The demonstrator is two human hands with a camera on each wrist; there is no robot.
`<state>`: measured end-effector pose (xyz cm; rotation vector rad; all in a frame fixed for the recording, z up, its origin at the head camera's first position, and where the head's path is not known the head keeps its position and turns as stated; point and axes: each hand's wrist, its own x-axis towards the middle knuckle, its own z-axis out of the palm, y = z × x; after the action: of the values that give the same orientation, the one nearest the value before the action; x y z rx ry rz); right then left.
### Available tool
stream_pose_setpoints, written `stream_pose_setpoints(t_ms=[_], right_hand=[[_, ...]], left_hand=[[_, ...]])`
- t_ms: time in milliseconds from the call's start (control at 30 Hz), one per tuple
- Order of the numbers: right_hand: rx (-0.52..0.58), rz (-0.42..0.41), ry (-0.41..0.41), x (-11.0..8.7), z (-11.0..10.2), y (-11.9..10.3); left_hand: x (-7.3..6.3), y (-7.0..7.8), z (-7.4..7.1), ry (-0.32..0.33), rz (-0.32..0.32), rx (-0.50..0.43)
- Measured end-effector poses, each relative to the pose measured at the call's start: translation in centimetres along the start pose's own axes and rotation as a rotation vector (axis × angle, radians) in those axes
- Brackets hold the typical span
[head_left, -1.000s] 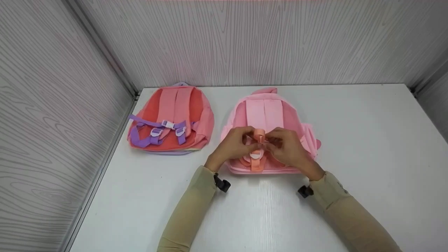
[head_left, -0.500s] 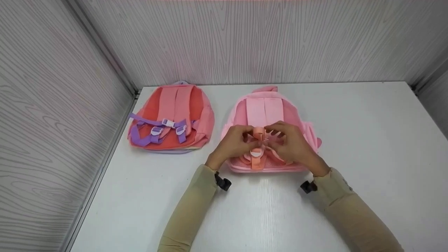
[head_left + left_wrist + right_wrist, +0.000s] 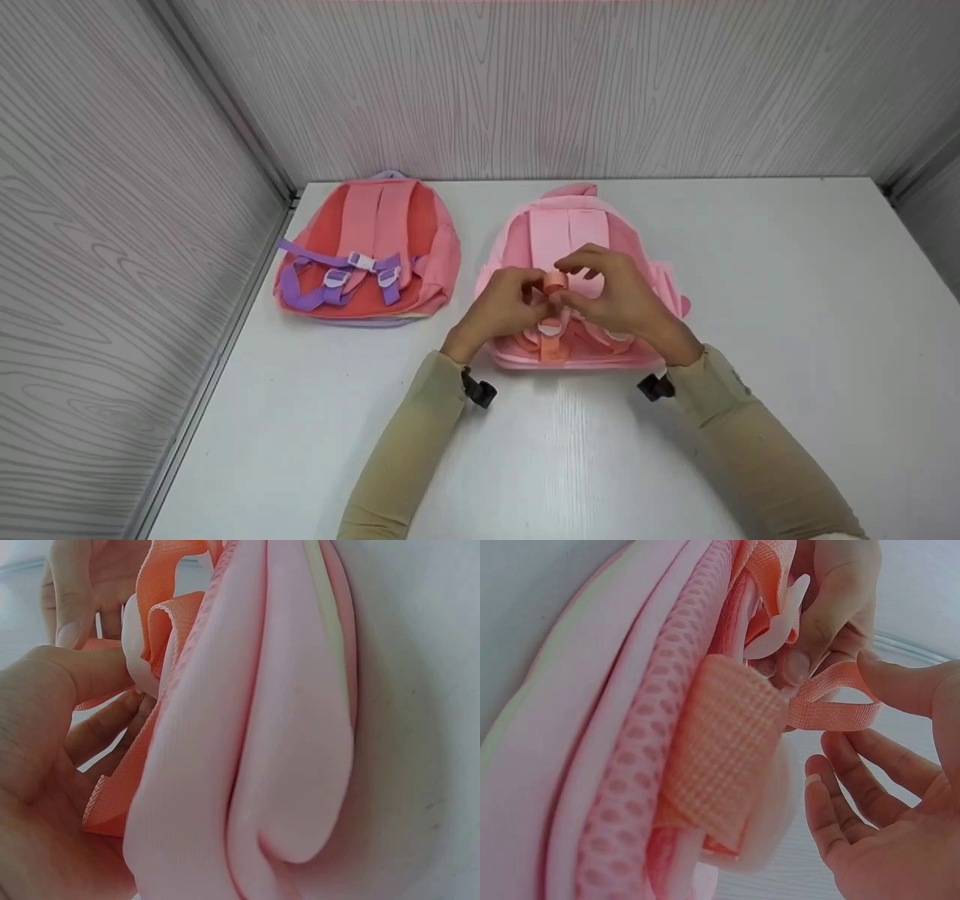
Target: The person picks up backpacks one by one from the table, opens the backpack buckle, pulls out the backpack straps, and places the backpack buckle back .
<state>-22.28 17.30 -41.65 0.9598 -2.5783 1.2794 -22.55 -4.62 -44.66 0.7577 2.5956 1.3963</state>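
A pink backpack (image 3: 551, 234) lies on the table with its shoulder straps facing up. Over its lower part, my left hand (image 3: 496, 306) pinches an orange webbing strap next to a white buckle (image 3: 778, 634). The strap end forms a small rolled loop (image 3: 836, 701). My right hand (image 3: 619, 296) holds this loop between thumb and index finger, while its other fingers spread apart in the right wrist view. Another white adjuster (image 3: 549, 328) with an orange strap sits below my left hand. Part of the buckle is covered by my fingers.
To the left lies a coral-red backpack (image 3: 375, 225) with purple straps (image 3: 307, 300) and white buckles. A white table (image 3: 787, 300) carries both bags. Grey wood-grain panels (image 3: 480, 90) rise behind and to the left.
My right hand has moved slightly up and its fingers have spread and shifted around the rolled orange strap. The left hand stays almost in place. The backpacks have not moved.
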Motion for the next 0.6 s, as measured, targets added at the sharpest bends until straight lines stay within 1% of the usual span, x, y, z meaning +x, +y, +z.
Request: stream_pose_setpoints(t_ms=[67,200,333,433,600], right_hand=[[-0.001,-0.017,0.001,0.2,0.0,-0.2],[-0.012,-0.013,-0.012,0.5,0.1,-0.6],[-0.021,-0.004,-0.03,0.8,0.3,-0.9],[-0.017,-0.002,-0.041,1.0,0.3,-1.1],[-0.019,-0.004,-0.047,1.2,0.2,-1.2]], left_hand=[[0.1,-0.1,0.0,0.007,0.019,0.005],[0.2,-0.3,0.0,0.013,0.033,-0.008],[0.2,-0.4,0.1,0.015,0.022,-0.032],[0.2,-0.4,0.1,0.015,0.013,-0.034],[0.1,-0.3,0.0,0.013,0.018,-0.028]])
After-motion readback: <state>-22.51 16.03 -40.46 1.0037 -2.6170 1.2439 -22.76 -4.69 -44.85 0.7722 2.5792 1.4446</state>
